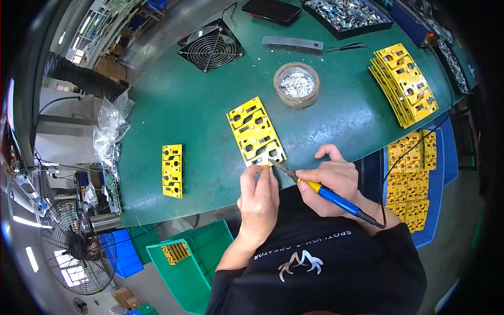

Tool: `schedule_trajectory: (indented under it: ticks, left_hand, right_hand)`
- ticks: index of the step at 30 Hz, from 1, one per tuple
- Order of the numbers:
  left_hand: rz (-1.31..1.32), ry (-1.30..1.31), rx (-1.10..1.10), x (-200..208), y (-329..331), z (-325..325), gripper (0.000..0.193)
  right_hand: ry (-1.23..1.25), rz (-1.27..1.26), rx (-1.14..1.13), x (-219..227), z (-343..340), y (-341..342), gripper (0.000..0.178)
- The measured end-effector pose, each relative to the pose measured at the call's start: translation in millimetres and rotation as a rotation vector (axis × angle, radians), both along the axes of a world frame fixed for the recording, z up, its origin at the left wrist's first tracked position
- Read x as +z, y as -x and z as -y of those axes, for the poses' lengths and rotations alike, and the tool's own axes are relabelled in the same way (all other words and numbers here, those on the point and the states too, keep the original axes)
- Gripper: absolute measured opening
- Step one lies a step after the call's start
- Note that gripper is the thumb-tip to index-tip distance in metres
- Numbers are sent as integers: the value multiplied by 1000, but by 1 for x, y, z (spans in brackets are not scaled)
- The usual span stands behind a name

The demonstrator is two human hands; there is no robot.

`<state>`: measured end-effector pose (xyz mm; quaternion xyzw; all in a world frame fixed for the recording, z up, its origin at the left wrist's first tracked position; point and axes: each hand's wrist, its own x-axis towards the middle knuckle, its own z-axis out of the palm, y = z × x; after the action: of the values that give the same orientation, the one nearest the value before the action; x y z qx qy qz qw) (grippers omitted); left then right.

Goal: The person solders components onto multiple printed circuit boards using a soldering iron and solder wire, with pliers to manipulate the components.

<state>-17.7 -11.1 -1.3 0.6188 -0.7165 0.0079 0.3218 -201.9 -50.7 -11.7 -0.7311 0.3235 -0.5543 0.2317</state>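
On the green table lies a yellow circuit board panel [255, 130] with dark cut-outs, tilted slightly. My left hand [258, 202] has its fingers pressed together at the panel's near edge; whether a small part is between them is hidden. A blue and yellow soldering iron [328, 195] is gripped in my right hand [332, 181], its tip touching or just above the panel's near right corner. The thumb and fingers wrap its handle. Beyond the panel stands a round brown bowl [281, 94] with silvery bits in it.
A stack of yellow panels [407, 86] stands at the right, a single panel [172, 171] at the left. A small fan [211, 48], a metal bar [292, 43], tweezers [346, 47] and a parts tray [344, 32] lie farther back. Below are a green bin [178, 273] and blue bin [438, 194].
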Motion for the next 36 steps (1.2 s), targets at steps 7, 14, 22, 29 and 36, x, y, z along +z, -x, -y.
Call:
schedule_trajectory:
  ticks: [7,14,22,29,36]
  left_hand:
    - [27,-6,-20,0,-4,1,22]
    - [58,-104,-8,5,-15,3,29]
    - [166,-192,-134,10,-26,3,54]
    - [125,-190,-143,10,-22,6,49]
    - [-191,-171,-274,20,5,-2,25]
  right_hand:
    - [24,-5,1,2,-1,-2,19]
    - [32,-2,-8,1,-2,-4,19]
    - [26,10,-144,11,7,11,22]
    - [9,-118,-357,2,30,21,30]
    - [57,-109,-201,-3,20,5,38]
